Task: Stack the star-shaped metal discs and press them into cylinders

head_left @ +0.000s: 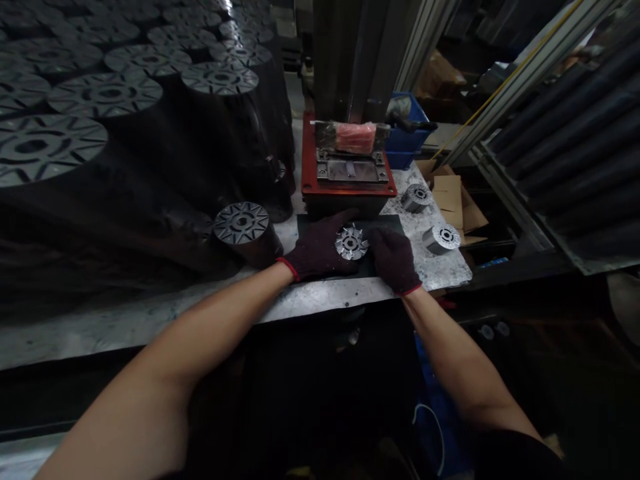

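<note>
Slotted metal core (351,243) sits on a dark mat (387,223) between 2 hands in dark knit gloves with red cuffs. The left hand (323,247), fingers spread fairly flat, touches the core's left side; the right hand (393,260), partly curled, lies against its right side. Whether either grips it, I cannot tell. Just left stands a dark cylindrical stack (243,223); 2 short cores (416,197) (441,239) rest rightward on the steel bench (435,273). Beyond rise a red press base (306,153) and blue crate (407,133), with tall stacks (105,93) far left.
</note>
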A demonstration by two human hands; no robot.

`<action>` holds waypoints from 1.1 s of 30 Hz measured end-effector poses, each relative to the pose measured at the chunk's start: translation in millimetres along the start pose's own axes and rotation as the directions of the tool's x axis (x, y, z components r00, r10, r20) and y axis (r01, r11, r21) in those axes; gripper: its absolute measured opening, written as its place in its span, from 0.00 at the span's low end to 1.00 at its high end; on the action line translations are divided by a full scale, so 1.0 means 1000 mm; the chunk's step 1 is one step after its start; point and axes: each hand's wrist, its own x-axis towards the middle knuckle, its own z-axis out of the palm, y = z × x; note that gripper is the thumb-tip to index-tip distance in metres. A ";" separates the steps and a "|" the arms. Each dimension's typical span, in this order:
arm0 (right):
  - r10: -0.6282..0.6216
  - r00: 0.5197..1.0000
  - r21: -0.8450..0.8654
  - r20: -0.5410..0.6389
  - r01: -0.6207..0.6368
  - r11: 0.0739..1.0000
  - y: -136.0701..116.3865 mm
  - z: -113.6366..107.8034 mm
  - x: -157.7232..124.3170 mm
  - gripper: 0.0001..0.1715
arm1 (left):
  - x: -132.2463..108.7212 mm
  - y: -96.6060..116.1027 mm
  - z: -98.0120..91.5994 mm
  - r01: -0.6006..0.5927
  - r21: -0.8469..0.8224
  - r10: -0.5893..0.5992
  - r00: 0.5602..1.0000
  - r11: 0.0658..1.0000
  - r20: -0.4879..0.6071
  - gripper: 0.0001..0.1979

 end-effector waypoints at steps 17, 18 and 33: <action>0.010 0.997 0.030 -0.076 -0.008 1.000 0.003 -0.001 -0.004 0.24 | -0.001 0.003 -0.001 0.010 0.016 -0.010 1.000 1.000 -0.001 0.61; 0.017 0.997 0.031 -0.074 -0.014 0.999 0.002 -0.001 -0.003 0.24 | -0.001 0.003 -0.001 0.018 0.017 -0.018 1.000 1.000 0.000 0.61; -0.055 0.997 -0.083 -0.060 0.050 0.995 0.005 0.000 -0.002 0.25 | 0.000 0.003 0.001 0.011 0.022 -0.011 1.000 1.000 -0.007 0.59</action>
